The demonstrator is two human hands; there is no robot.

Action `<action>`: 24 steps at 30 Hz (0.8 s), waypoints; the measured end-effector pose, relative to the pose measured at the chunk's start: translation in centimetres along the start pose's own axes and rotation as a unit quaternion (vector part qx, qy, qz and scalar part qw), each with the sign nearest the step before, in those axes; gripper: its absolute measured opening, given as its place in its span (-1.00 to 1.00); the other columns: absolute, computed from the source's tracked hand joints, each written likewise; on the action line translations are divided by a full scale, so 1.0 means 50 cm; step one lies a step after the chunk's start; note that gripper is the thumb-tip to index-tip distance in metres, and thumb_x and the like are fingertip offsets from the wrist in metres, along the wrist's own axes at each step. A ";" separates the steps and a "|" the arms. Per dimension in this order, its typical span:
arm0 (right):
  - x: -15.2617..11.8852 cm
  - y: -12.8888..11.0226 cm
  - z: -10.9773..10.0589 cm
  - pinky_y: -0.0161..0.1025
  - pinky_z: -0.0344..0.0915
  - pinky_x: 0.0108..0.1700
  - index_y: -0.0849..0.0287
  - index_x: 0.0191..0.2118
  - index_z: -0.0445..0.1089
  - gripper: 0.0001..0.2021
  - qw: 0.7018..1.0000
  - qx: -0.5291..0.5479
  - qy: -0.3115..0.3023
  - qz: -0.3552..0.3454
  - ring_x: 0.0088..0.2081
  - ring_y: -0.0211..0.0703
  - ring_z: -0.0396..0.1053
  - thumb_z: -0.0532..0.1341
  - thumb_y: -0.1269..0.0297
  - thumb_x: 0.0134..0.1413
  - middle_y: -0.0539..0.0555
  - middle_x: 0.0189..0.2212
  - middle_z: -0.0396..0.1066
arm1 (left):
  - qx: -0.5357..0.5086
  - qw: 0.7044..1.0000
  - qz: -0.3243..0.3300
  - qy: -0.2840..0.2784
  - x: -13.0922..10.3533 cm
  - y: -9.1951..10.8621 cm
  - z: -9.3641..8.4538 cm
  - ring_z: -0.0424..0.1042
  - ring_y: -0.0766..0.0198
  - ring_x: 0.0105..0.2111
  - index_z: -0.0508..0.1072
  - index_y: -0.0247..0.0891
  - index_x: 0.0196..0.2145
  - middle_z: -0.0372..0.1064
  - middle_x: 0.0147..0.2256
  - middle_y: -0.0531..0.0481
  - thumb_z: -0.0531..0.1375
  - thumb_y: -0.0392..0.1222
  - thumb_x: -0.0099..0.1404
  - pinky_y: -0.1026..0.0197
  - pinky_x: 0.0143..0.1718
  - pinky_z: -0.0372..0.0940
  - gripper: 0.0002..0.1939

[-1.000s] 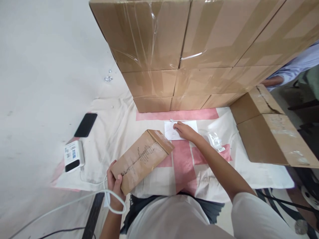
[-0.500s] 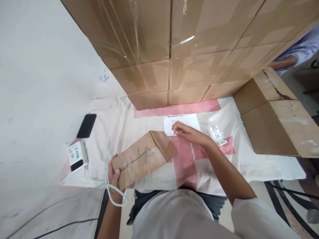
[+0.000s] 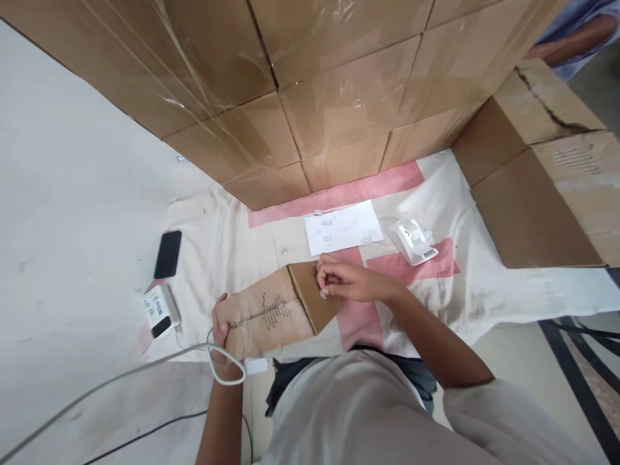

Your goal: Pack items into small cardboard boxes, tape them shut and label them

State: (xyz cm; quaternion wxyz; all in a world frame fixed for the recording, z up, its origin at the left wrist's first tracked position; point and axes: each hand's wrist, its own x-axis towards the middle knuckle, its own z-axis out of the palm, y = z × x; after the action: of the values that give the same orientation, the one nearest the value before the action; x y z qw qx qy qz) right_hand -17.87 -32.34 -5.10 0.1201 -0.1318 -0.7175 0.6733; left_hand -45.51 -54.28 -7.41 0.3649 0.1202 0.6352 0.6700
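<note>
the left hand [image 3: 221, 330] clamps the near end of a flat cardboard package [image 3: 271, 311] while the right hand [image 3: 345, 282], fingers curled, pinches something small at its taped far flap; it looks light, stiff, best gripped by its edges.

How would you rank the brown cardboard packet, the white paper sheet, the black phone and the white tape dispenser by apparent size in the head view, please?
1. brown cardboard packet
2. white paper sheet
3. white tape dispenser and black phone: alike, unranked.
</note>
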 end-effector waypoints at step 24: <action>-0.052 0.065 0.043 -0.23 0.30 -0.18 -0.03 0.42 0.12 -0.31 0.997 0.029 0.066 0.010 -0.30 -0.27 0.19 0.34 0.12 0.25 0.11 0.08 0.28 | 0.004 0.999 0.043 -0.031 0.021 -0.014 0.000 0.43 0.07 -0.05 0.48 -0.02 0.16 0.48 -0.02 -0.01 0.42 0.09 0.03 0.09 -0.03 0.35 -0.29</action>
State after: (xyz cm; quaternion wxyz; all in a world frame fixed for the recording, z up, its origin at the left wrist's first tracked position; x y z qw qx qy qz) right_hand -16.10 -35.05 -8.49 0.1640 -0.1800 -0.6870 0.6847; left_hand -46.01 -53.66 -8.38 0.3544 0.1696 0.6206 0.6786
